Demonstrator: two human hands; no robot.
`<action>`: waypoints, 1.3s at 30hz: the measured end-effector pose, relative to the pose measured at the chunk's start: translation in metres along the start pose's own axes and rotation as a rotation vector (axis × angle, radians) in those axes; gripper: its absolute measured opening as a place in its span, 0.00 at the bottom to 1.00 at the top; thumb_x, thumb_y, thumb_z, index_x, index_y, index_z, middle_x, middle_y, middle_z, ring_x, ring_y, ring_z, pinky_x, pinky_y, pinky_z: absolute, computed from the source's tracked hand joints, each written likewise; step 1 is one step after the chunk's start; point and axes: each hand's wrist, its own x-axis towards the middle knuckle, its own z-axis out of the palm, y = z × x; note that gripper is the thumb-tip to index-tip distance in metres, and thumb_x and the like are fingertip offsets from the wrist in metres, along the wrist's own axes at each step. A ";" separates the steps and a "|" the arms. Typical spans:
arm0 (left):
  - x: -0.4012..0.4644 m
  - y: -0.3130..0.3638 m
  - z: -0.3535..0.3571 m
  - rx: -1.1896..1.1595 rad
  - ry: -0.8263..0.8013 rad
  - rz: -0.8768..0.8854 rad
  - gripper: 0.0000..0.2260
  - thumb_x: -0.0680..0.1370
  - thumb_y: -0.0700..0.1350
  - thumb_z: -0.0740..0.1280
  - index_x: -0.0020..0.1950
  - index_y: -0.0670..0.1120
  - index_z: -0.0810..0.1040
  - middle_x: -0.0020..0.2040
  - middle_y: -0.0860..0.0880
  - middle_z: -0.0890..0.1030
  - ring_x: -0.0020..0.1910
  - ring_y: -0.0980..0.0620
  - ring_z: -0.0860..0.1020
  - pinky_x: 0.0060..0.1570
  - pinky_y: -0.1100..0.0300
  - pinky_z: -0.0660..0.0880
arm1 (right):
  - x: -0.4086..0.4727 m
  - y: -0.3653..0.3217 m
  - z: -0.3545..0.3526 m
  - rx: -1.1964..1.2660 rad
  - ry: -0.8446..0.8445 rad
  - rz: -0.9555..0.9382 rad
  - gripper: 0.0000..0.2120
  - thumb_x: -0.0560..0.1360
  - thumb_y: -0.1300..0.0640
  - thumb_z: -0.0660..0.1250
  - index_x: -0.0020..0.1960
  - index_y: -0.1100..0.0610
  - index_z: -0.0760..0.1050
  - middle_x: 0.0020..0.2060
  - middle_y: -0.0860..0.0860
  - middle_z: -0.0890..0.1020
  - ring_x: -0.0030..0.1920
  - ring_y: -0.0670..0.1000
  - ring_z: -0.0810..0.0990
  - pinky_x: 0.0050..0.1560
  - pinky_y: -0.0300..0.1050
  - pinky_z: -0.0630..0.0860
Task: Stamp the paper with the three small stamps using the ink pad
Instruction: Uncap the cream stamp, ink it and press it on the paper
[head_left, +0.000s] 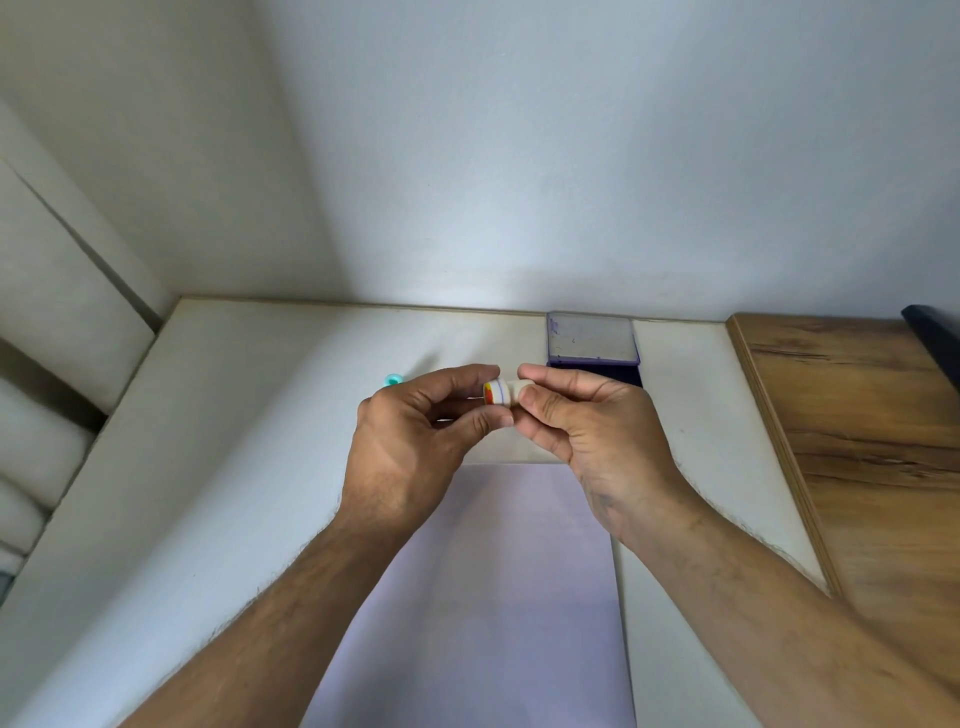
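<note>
Your left hand (415, 431) and right hand (582, 426) both pinch one small stamp (501, 393) above the paper (493, 597), probably uncapping it; the ink pad (592, 343) lies open behind.

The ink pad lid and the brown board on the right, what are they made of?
The ink pad lid looks like clear purple-tinted plastic: you can see through it. The brown board looks like wood or wood-look laminate, with dark grain streaks and a matte finish.

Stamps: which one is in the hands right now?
The small white stamp with the red-orange end, pinched between left hand and right hand above the paper. The teal stamp lies untouched on the table.
</note>
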 end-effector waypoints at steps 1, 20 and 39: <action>0.000 0.000 0.000 -0.001 0.000 0.001 0.13 0.69 0.45 0.79 0.51 0.57 0.85 0.42 0.62 0.86 0.45 0.62 0.84 0.47 0.70 0.78 | 0.000 0.000 0.000 0.008 0.004 0.006 0.08 0.73 0.71 0.70 0.49 0.62 0.83 0.37 0.54 0.87 0.40 0.51 0.87 0.42 0.38 0.82; 0.001 0.004 -0.001 -0.122 -0.031 -0.017 0.13 0.71 0.40 0.77 0.51 0.55 0.85 0.44 0.56 0.87 0.47 0.60 0.85 0.51 0.67 0.78 | -0.001 -0.005 0.000 0.020 0.004 0.041 0.07 0.75 0.70 0.68 0.48 0.62 0.82 0.36 0.52 0.87 0.40 0.49 0.87 0.43 0.38 0.82; -0.005 0.004 0.001 -0.196 -0.037 0.081 0.12 0.71 0.32 0.75 0.45 0.45 0.77 0.45 0.50 0.86 0.43 0.50 0.85 0.43 0.62 0.79 | 0.004 -0.008 -0.002 0.377 -0.031 0.227 0.09 0.76 0.73 0.63 0.55 0.69 0.78 0.47 0.61 0.86 0.48 0.56 0.87 0.40 0.39 0.83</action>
